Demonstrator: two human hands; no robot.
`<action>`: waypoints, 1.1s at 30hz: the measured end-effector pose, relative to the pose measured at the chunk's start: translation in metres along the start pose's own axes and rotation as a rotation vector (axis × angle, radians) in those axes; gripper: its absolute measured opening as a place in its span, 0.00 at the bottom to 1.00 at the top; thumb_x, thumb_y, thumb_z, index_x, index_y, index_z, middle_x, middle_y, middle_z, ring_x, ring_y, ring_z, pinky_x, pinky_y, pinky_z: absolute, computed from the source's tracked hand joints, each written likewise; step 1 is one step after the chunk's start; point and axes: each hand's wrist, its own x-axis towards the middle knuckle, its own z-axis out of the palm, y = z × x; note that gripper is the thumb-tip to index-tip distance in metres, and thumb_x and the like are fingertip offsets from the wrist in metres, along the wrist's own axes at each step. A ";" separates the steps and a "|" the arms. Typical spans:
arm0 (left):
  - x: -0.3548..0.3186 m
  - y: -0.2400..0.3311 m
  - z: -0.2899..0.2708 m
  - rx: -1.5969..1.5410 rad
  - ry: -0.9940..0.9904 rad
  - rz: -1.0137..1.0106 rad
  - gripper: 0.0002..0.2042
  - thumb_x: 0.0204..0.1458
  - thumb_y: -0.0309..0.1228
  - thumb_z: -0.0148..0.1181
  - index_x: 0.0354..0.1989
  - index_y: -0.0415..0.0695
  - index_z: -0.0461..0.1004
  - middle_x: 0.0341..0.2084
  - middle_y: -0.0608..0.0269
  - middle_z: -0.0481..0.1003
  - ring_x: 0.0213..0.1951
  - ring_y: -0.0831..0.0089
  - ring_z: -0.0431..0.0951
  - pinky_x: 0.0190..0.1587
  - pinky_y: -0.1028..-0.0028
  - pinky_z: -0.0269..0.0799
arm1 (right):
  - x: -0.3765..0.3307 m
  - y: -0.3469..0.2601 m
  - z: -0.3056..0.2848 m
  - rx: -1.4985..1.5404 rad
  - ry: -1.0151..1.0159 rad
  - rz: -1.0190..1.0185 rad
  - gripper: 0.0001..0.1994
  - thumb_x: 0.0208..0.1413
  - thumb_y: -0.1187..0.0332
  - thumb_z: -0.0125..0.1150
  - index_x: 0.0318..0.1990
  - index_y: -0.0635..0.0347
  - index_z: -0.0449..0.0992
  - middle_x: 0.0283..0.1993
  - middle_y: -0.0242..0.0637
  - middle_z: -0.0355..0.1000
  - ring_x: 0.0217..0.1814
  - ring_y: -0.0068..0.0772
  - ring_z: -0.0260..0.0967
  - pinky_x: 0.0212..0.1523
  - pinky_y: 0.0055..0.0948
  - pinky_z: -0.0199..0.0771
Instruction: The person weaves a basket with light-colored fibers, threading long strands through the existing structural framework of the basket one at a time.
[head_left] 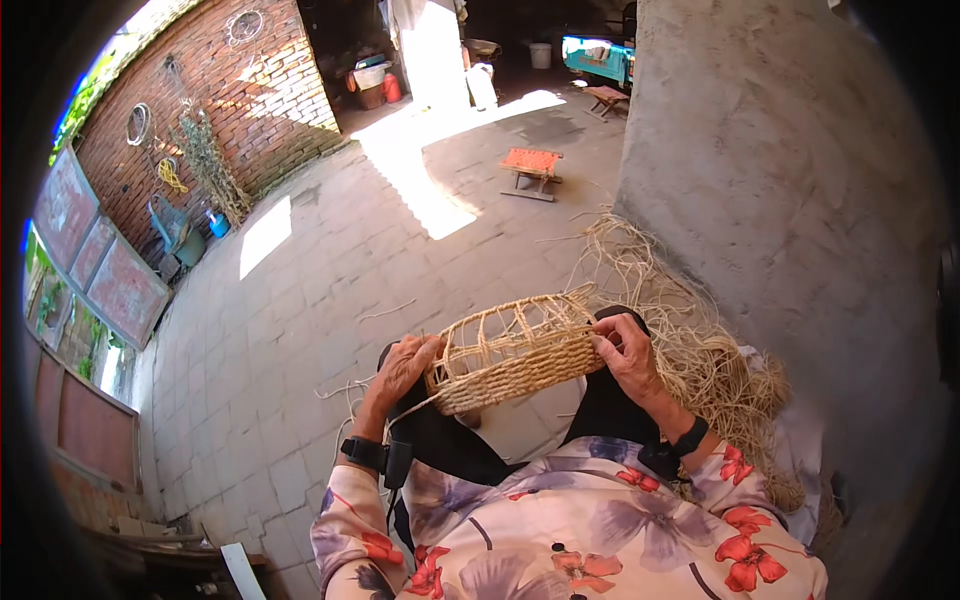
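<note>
A half-woven straw basket (520,368) is held across my lap, long and narrow, its near wall closely braided. Its upper far part is an open lattice of twisted cords. My left hand (405,366) grips the left end, fingers bent over the rim. At the right end my right hand (628,355) pinches the edge between thumb and fingers. A loose straw cord (412,408) trails from the basket's lower left corner past my left wrist. The fingertips of both hands are partly hidden behind the weave.
A big tangled heap of straw cord (715,365) lies to my right along the plastered wall (790,150). Ahead on the paved floor (330,320) stands a low folding stool (531,165) with an orange seat. Farther off are a brick wall (240,110) and a teal cart (597,60).
</note>
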 end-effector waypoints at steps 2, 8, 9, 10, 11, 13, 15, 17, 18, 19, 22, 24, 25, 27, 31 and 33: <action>0.000 0.000 0.002 -0.003 -0.033 0.020 0.22 0.65 0.45 0.44 0.45 0.38 0.78 0.31 0.54 0.78 0.36 0.61 0.73 0.45 0.66 0.68 | 0.001 -0.001 -0.001 -0.001 0.001 -0.015 0.08 0.57 0.71 0.61 0.42 0.63 0.73 0.36 0.38 0.68 0.35 0.32 0.71 0.38 0.30 0.74; -0.011 0.042 0.000 -0.391 -0.091 -0.174 0.22 0.67 0.44 0.45 0.49 0.36 0.77 0.33 0.68 0.75 0.37 0.78 0.72 0.43 0.76 0.68 | -0.001 0.005 -0.004 -0.247 -0.020 -0.081 0.05 0.54 0.76 0.58 0.38 0.62 0.72 0.35 0.42 0.70 0.37 0.44 0.73 0.39 0.38 0.74; -0.011 0.060 0.000 -0.476 -0.171 -0.135 0.22 0.68 0.44 0.45 0.51 0.37 0.76 0.34 0.68 0.75 0.38 0.79 0.72 0.43 0.78 0.68 | -0.002 0.017 -0.001 -0.309 -0.055 -0.089 0.05 0.53 0.76 0.58 0.37 0.61 0.72 0.36 0.43 0.71 0.39 0.47 0.73 0.40 0.41 0.73; -0.010 0.076 0.004 -0.563 -0.251 -0.096 0.22 0.68 0.45 0.45 0.53 0.38 0.75 0.34 0.68 0.75 0.39 0.81 0.72 0.43 0.80 0.68 | -0.003 0.026 0.003 -0.373 -0.093 -0.099 0.04 0.53 0.75 0.57 0.37 0.60 0.72 0.37 0.43 0.72 0.40 0.50 0.73 0.41 0.43 0.73; -0.006 0.091 0.012 -0.623 -0.310 -0.128 0.22 0.68 0.46 0.45 0.55 0.40 0.74 0.35 0.68 0.75 0.40 0.84 0.72 0.44 0.81 0.68 | -0.004 0.034 0.005 -0.374 -0.090 -0.098 0.04 0.53 0.75 0.57 0.37 0.60 0.72 0.37 0.43 0.72 0.40 0.50 0.73 0.41 0.43 0.73; 0.000 0.096 0.040 -0.589 -0.312 -0.126 0.21 0.68 0.45 0.46 0.55 0.41 0.74 0.36 0.66 0.76 0.40 0.79 0.74 0.44 0.79 0.70 | -0.003 0.036 0.009 -0.573 -0.268 -0.205 0.03 0.54 0.72 0.57 0.35 0.60 0.73 0.35 0.44 0.72 0.39 0.51 0.73 0.40 0.46 0.73; 0.006 0.099 0.052 -0.549 -0.327 -0.124 0.19 0.68 0.44 0.46 0.55 0.43 0.75 0.36 0.64 0.77 0.40 0.75 0.76 0.45 0.76 0.71 | 0.003 0.026 0.008 -0.532 -0.247 -0.189 0.04 0.54 0.71 0.57 0.33 0.60 0.73 0.34 0.45 0.72 0.38 0.52 0.73 0.39 0.46 0.73; 0.011 0.103 0.055 0.160 -0.254 0.101 0.18 0.67 0.42 0.46 0.56 0.45 0.75 0.43 0.59 0.78 0.46 0.63 0.78 0.50 0.68 0.73 | 0.012 0.011 0.009 -0.420 -0.131 -0.177 0.05 0.54 0.70 0.60 0.32 0.63 0.75 0.33 0.43 0.75 0.34 0.42 0.76 0.36 0.40 0.75; 0.012 0.114 0.052 0.164 -0.267 0.105 0.18 0.67 0.42 0.46 0.56 0.45 0.75 0.43 0.59 0.78 0.46 0.63 0.78 0.50 0.68 0.73 | 0.018 0.000 0.004 -0.419 -0.123 -0.165 0.05 0.54 0.70 0.60 0.32 0.63 0.75 0.33 0.43 0.75 0.34 0.42 0.76 0.36 0.40 0.75; 0.011 0.131 0.046 0.224 -0.165 0.139 0.17 0.67 0.41 0.47 0.56 0.46 0.74 0.48 0.56 0.76 0.50 0.59 0.76 0.53 0.66 0.71 | 0.021 -0.013 -0.003 -0.151 -0.188 -0.023 0.06 0.56 0.70 0.61 0.37 0.62 0.76 0.36 0.40 0.76 0.37 0.34 0.75 0.38 0.35 0.75; 0.016 0.146 0.039 0.116 0.012 0.266 0.19 0.67 0.44 0.45 0.58 0.50 0.74 0.56 0.53 0.73 0.54 0.54 0.73 0.57 0.61 0.68 | 0.020 -0.045 0.012 0.431 -0.275 0.104 0.09 0.60 0.70 0.61 0.46 0.62 0.76 0.42 0.34 0.76 0.43 0.22 0.73 0.45 0.27 0.74; 0.021 0.158 0.045 -0.230 0.033 0.303 0.20 0.68 0.46 0.44 0.61 0.51 0.72 0.59 0.52 0.70 0.58 0.56 0.71 0.62 0.65 0.63 | 0.020 -0.060 0.024 0.735 -0.289 0.090 0.11 0.62 0.71 0.60 0.50 0.61 0.75 0.46 0.31 0.75 0.47 0.19 0.71 0.49 0.24 0.72; 0.023 0.164 0.050 -0.318 0.011 0.291 0.22 0.68 0.47 0.42 0.62 0.49 0.70 0.57 0.53 0.72 0.59 0.61 0.70 0.64 0.68 0.60 | 0.020 -0.065 0.025 0.870 -0.350 0.079 0.12 0.63 0.70 0.59 0.52 0.61 0.74 0.47 0.30 0.74 0.49 0.20 0.70 0.52 0.25 0.71; 0.025 0.175 0.062 -0.453 -0.023 0.231 0.22 0.68 0.46 0.43 0.62 0.47 0.70 0.56 0.54 0.72 0.59 0.63 0.70 0.64 0.68 0.60 | 0.015 -0.078 0.023 1.060 -0.371 0.089 0.12 0.65 0.71 0.57 0.54 0.63 0.73 0.49 0.30 0.73 0.51 0.21 0.69 0.55 0.25 0.70; 0.027 0.178 0.091 -0.623 -0.155 0.156 0.22 0.68 0.44 0.44 0.62 0.43 0.69 0.56 0.55 0.72 0.60 0.68 0.67 0.64 0.70 0.59 | 0.004 -0.048 0.020 1.037 -0.345 0.200 0.15 0.65 0.71 0.57 0.57 0.63 0.71 0.52 0.32 0.73 0.57 0.25 0.69 0.61 0.28 0.68; 0.028 0.176 0.098 -0.591 -0.216 0.253 0.22 0.68 0.44 0.44 0.62 0.43 0.69 0.52 0.56 0.74 0.56 0.67 0.72 0.60 0.69 0.65 | -0.002 -0.046 0.016 1.117 -0.305 0.255 0.09 0.65 0.71 0.55 0.50 0.62 0.73 0.46 0.35 0.75 0.52 0.27 0.72 0.57 0.29 0.71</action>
